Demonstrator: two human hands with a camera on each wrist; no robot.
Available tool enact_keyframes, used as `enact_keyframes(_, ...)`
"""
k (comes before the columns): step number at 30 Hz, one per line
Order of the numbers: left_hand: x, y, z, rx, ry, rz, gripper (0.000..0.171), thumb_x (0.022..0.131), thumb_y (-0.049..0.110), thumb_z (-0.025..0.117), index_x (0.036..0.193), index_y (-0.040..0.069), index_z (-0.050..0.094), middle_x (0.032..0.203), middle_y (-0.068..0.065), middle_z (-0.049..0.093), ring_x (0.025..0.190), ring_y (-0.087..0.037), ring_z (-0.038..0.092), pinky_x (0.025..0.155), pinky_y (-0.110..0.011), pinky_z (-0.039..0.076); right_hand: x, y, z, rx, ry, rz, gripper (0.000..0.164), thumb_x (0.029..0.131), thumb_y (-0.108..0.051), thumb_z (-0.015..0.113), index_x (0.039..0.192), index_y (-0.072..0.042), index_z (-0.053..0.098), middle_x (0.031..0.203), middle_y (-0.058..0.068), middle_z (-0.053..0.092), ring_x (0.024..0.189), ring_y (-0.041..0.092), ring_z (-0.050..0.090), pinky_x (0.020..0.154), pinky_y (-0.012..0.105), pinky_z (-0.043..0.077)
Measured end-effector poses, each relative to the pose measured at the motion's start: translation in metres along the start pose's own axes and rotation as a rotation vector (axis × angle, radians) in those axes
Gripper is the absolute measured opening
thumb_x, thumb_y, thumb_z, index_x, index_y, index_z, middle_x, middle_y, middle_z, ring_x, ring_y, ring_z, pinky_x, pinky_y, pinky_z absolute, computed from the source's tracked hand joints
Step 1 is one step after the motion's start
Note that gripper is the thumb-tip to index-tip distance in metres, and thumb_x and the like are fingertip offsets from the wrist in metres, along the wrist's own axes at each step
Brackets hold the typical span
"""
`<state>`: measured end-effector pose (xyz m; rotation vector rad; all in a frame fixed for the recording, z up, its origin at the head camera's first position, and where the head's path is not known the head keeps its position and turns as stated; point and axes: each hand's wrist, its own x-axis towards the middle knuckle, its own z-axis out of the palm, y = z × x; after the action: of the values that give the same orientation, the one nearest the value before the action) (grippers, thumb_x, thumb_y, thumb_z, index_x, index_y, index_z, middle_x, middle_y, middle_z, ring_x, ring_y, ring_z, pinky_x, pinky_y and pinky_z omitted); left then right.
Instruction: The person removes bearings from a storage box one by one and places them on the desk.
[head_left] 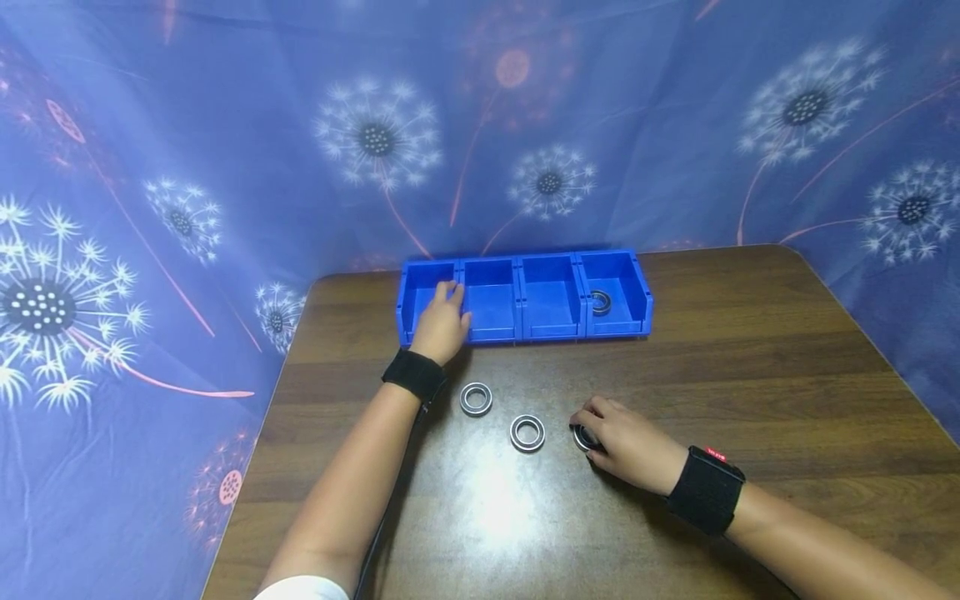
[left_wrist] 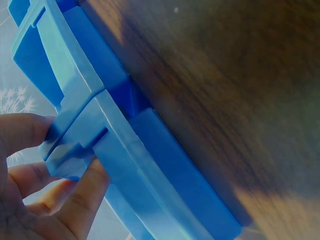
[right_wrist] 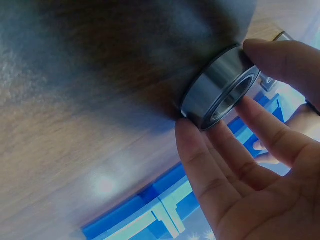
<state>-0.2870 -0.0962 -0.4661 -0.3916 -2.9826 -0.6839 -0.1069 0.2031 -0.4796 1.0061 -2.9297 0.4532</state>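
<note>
My left hand [head_left: 441, 325] is at the row of blue bins [head_left: 491, 335], over the divider between the two leftmost compartments. In the left wrist view, its thumb and fingers pinch the blue divider wall [left_wrist: 75, 155] from both sides. On the wooden table, my right hand [head_left: 633, 442] grips a metal ball bearing [right_wrist: 212, 90], with the thumb on one side of the ring and fingertips on the other. Two more bearings lie flat between the hands, one [head_left: 476, 386] nearer the bins and another [head_left: 514, 435] just left of the right hand.
One bearing [head_left: 608, 303] sits in the rightmost compartment. The bins stand near the back edge of the brown table [head_left: 750, 358]. Behind hangs a blue cloth [head_left: 645, 108] printed with dandelions. Both wrists wear black bands [head_left: 705, 490].
</note>
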Motion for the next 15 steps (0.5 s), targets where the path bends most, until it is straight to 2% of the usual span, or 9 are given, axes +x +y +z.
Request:
enact_keyframes(6,-0.0013,0.0012,-0.0016,-0.007,-0.006,-0.003,0.061,0.106,0.020,0.062,0.159,0.001,0.040,0.164,-0.018,0.037,0.139,-0.038,0.056,0.119,-0.046,0.046,-0.0005,-0.0028,-0.0012,-0.018,-0.012,0.022,0.049,0.079,-0.011,0.089,0.123,-0.006,0.070,0.108,0.007,0.064,0.098,0.023,0.067,0.087,0.046,0.062)
enact_keyframes(15,-0.0008,0.0000,-0.0001,-0.014,-0.001,-0.005,0.060,0.106,0.020,0.061,0.159,0.002,0.040,0.164,-0.018,0.037,0.141,-0.038,0.054,0.120,-0.047,0.044,-0.0024,-0.0023,0.0027,-0.036,0.022,0.010,0.048,0.077,-0.012,0.089,0.121,-0.008,0.070,0.107,0.005,0.064,0.096,0.022,0.066,0.083,0.042,0.061)
